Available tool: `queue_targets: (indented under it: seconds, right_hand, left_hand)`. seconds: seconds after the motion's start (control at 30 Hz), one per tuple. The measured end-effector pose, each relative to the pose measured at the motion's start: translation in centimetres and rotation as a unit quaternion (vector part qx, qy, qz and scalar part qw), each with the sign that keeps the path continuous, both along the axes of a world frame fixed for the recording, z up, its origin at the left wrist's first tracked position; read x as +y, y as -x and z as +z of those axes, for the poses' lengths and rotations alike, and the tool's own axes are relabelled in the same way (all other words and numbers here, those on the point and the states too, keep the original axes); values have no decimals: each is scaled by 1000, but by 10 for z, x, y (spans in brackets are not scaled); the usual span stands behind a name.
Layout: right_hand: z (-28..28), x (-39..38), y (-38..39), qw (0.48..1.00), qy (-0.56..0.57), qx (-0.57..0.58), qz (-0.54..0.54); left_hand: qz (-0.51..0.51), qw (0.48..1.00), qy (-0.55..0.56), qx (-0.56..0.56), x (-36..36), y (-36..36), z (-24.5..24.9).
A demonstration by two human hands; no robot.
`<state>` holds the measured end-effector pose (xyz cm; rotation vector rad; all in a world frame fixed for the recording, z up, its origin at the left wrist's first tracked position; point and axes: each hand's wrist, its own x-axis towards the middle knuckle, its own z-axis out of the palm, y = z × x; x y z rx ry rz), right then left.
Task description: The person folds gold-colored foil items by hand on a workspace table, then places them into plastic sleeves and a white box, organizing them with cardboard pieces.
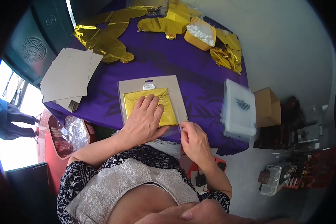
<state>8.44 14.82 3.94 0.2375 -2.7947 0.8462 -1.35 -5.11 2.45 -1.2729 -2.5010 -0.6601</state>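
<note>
A grey card in a clear sleeve lies on the purple tablecloth, with a folded gold foil piece on it. My left hand lies flat on the gold foil, fingers spread, pressing it down. My right hand pinches the clear sleeve's near right corner at the table's front edge.
A stack of grey cards lies at the left. Gold foil balloons and a yellow tub are at the far side. A stack of clear bags sits right. A red basket, a cardboard box and a bystander's legs are around.
</note>
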Motion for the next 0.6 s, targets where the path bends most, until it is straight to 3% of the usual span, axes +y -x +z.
queue_targets:
  seconds: [0.27,0.6]
  right_hand:
    - [-2,-4,0,994,-102,16,-41]
    - [-11,-5,3,987,-138,68,-44]
  left_hand:
    - [1,1000,0,8,-1,-1,2]
    - [-1,1000,-4,9,0,-1,3]
